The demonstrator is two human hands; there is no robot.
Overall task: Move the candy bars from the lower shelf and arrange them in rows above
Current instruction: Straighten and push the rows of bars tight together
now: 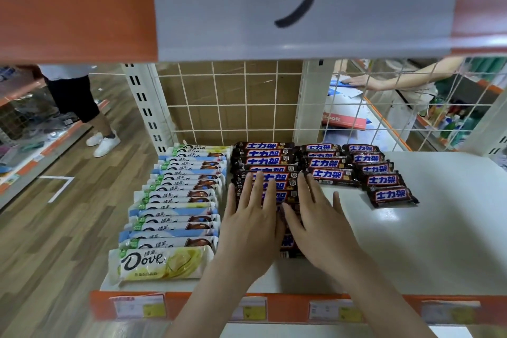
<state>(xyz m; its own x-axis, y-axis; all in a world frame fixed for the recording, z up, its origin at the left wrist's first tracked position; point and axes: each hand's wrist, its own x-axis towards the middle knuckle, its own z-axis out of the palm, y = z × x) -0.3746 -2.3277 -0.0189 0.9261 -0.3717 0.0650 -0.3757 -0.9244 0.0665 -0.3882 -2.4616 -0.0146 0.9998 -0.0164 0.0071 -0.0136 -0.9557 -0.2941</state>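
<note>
White shelf [428,241] lies bare toward 3 o'clock, orange front edge [282,306] at 6. Left hand [251,223] and right hand [319,221], fingers flat, press the brown candy bars [264,162]; pale bars [175,200] at 9.

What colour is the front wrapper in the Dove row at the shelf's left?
Pale yellow and white, with dark Dove lettering, on the front Dove bar; the head view shows it.
</note>
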